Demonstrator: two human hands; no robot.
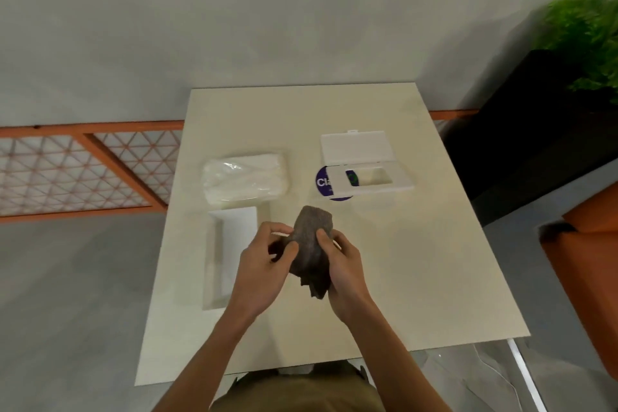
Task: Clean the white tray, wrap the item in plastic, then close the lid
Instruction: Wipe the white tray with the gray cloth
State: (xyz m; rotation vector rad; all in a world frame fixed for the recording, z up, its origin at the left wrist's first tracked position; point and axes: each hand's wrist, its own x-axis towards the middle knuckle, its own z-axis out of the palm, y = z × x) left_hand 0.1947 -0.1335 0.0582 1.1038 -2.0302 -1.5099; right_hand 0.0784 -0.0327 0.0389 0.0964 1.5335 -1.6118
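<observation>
A dark grey-brown cloth point(312, 244) hangs bunched above the middle of the cream table point(418, 271). My left hand point(264, 273) pinches its left side and my right hand point(341, 269) grips its right side. A long white tray point(230, 254) lies on the table just left of my left hand, which covers its right edge. Behind the tray sits a white item in clear plastic wrap point(245, 179). At the back right a white box point(368, 179) has its lid point(356, 147) standing open, with a purple round label point(322, 182) under it.
The table's left edge runs close beside the tray. A black planter point(535, 130) with green leaves point(583, 33) stands to the right of the table, and an orange seat point(588, 261) is nearer on the right. An orange lattice rail point(83, 167) lies to the left.
</observation>
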